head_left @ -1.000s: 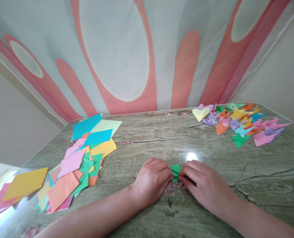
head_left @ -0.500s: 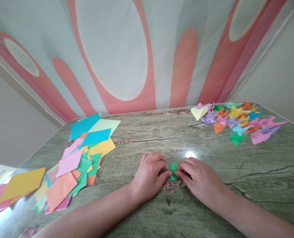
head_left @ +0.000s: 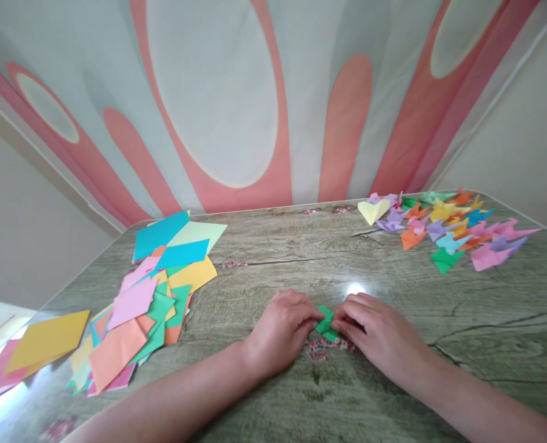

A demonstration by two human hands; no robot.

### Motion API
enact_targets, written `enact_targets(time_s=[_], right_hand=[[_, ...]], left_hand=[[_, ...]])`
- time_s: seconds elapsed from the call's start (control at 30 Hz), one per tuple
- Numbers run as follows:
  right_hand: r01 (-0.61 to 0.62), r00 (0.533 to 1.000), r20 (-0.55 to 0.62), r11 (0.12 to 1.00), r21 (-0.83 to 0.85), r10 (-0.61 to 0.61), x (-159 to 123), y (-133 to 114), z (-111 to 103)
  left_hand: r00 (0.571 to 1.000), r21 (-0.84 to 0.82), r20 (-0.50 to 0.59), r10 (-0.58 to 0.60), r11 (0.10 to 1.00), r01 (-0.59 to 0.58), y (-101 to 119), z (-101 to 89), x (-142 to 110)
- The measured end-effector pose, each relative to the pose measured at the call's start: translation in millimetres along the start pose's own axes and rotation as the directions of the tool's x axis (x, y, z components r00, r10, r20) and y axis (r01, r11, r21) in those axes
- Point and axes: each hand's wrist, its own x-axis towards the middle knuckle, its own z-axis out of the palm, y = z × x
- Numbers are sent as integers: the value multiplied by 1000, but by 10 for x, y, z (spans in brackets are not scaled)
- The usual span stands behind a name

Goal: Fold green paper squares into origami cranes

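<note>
A small piece of folded green paper lies low over the tabletop between my two hands. My left hand pinches its left edge between thumb and fingers. On the other side, my right hand grips the right edge, also with thumb and fingertips. Both hands are closed and rest close to the table. The fingers cover the paper's outer ends, so its full shape is partly hidden.
Loose coloured paper sheets are heaped on the left, with a yellow sheet farther out. At the back right stand several folded paper figures, beside a pale yellow heart-like fold. A patterned curtain hangs behind the wood-grain table.
The green paper now lies at a slant and shows as a longer strip. My left fingers have shifted slightly along its edge. The whole view has moved a little.
</note>
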Motion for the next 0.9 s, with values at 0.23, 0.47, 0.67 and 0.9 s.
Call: enact_targets(time_s=[0.23,0.47,0.67,0.9], right_hand=[[-62,998,-11,995,82,63,8,-47,-32],[6,996,-88,1000,30,-3,-2,-41,19],[41,986,-163,999,-8,-42,-27,-74,30],[49,975,-214,994,-93,-68,-14,-89,25]], left_hand=[[972,46,151,180,981,-189,-38,-200,20],[938,185,216,270,932,-311,-15,-237,8],[964,320,143,222,912,-257,94,-54,12],[963,254,151,225,932,-258,131,-79,-14]])
